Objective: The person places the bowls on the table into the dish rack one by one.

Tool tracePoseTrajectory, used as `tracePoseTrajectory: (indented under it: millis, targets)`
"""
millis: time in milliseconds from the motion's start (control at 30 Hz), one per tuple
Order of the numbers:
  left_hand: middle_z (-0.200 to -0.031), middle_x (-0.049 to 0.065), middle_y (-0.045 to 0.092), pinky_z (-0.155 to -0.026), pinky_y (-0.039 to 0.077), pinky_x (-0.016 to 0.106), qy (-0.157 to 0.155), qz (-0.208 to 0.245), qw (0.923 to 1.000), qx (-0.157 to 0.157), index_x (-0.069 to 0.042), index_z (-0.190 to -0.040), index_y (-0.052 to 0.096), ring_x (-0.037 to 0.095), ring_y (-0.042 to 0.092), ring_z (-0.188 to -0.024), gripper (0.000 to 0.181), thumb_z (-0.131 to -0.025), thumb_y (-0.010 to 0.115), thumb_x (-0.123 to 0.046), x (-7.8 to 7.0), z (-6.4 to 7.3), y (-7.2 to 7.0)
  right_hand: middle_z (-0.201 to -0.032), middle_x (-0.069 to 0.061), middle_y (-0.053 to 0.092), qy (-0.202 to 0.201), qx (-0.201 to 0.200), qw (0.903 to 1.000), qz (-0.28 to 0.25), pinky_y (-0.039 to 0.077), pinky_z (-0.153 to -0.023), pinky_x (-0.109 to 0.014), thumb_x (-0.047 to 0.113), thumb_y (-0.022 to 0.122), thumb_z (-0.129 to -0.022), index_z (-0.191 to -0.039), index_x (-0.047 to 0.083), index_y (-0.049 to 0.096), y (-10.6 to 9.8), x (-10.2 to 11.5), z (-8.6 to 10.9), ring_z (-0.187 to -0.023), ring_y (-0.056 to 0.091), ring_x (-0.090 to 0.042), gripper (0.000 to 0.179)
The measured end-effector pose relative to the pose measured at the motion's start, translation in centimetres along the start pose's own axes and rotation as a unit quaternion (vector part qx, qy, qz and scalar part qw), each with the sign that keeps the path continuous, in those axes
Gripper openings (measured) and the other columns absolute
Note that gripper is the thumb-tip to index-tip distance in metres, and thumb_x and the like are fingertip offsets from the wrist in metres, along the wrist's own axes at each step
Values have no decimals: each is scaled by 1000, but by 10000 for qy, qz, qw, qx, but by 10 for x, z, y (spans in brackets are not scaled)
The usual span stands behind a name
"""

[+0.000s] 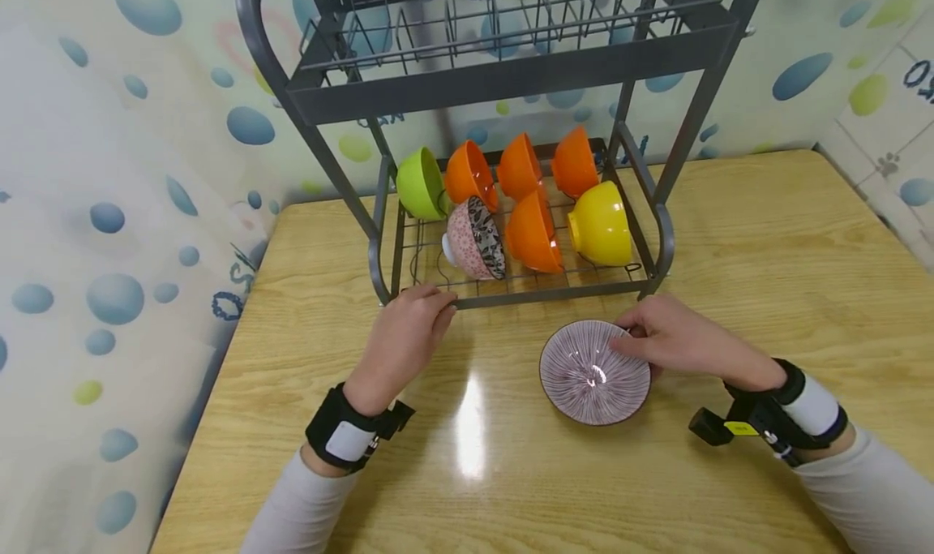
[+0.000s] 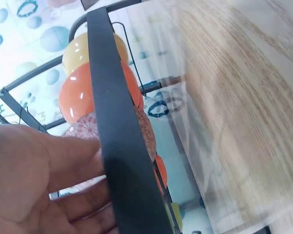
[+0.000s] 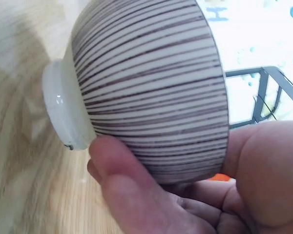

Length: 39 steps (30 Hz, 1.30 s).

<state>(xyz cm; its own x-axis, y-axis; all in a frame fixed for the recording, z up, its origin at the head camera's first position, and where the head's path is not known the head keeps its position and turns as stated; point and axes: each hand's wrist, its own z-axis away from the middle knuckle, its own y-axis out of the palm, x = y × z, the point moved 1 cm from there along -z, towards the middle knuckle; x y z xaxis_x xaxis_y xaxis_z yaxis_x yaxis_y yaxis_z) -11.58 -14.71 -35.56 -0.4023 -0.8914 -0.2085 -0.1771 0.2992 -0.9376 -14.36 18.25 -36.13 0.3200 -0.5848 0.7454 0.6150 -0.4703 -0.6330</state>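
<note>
My right hand (image 1: 667, 335) grips the rim of a bowl (image 1: 584, 380) with thin dark purple stripes on white. The thumb lies inside the bowl and the fingers are round its outer side. In the right wrist view, the striped bowl (image 3: 151, 92) shows its white foot, with fingertips (image 3: 112, 151) close beside that foot. My left hand (image 1: 404, 335) holds the front rail of a dark grey dish rack (image 1: 511, 298) near its left corner. In the left wrist view, fingers (image 2: 83, 204) reach behind the flat rail (image 2: 122, 126).
On the rack's lower shelf, bowls lie tilted on their sides: a green bowl (image 1: 421, 185), several orange bowls (image 1: 533, 234), a pink flowered bowl (image 1: 467, 238) and a yellow bowl (image 1: 601, 223). A wire upper shelf (image 1: 511, 75) stands above them. The wooden table (image 1: 292, 359) meets the patterned wall behind.
</note>
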Motion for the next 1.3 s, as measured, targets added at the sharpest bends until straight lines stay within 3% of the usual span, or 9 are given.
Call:
tracePoseTrajectory:
  millis: [167,267,367,467,633,767,967,1133,1300]
  targets:
    - [-113,10,65,-91,51,37,168,299,9987,-390,-3,-119,66,24,60,-104,35,-95,58,-27,-9,-1,-5,-56,7,56,81,124,9997,217,42,-42,-24,17,61,-90,-80,10,69,7,9,-9,-46,55,-12,14]
    - [-109,7,65,-84,53,31,303,911,9947,-374,-5,-117,67,19,62,-98,34,-96,56,-29,-20,-3,-6,-56,5,57,100,181,9996,216,44,-42,-26,16,61,-90,-79,10,68,10,15,-12,-46,57,-15,15]
    - [-101,3,68,-70,53,23,398,1596,9862,182,-6,-115,67,12,64,-83,32,-96,55,-29,-32,-6,-4,-56,4,57,99,217,9996,178,44,-43,-26,16,60,-90,-79,10,68,13,19,-15,-47,58,-15,15]
    - [-103,5,69,-66,51,18,367,2014,9730,1063,-4,-121,64,7,63,-74,39,-97,53,-33,-42,-8,4,-55,5,55,58,220,9996,185,43,-42,-25,16,60,-91,-79,10,68,16,24,-19,-46,56,-13,15]
    - [-115,7,68,-81,53,27,260,2102,9541,2117,-4,-133,55,12,66,-90,53,-97,49,-43,-52,-9,16,-54,6,53,-67,106,9995,293,39,-41,-23,17,60,-90,-79,11,67,20,31,-23,-45,53,-11,15]
    - [-121,6,65,-92,50,30,208,2329,9426,2384,-6,-134,52,14,62,-106,49,-95,54,-37,-54,-9,21,-56,6,55,-18,73,9996,277,40,-42,-24,17,61,-90,-83,11,68,23,35,-26,-46,55,-13,12]
    - [-102,2,68,-72,53,20,209,3027,9191,2513,-8,-118,59,7,63,-84,29,-90,60,-13,-52,-8,24,-58,4,57,-37,138,9997,192,39,-42,-23,18,62,-90,-88,11,70,26,37,-30,-47,53,-12,11]
    - [-103,2,68,-81,52,25,121,2884,9213,2604,-7,-122,60,7,61,-87,32,-89,57,-8,-46,-8,23,-64,4,61,-182,260,9995,86,38,-43,-22,19,63,-90,-93,10,71,27,39,-33,-51,53,-9,13]
    - [-98,1,66,-80,52,27,229,2738,9249,2628,-6,-126,59,8,59,-84,36,-90,58,-10,-40,-10,14,-74,1,70,-140,554,9970,-527,53,-52,-34,25,62,-92,-103,6,69,25,40,-31,-59,65,-19,23]
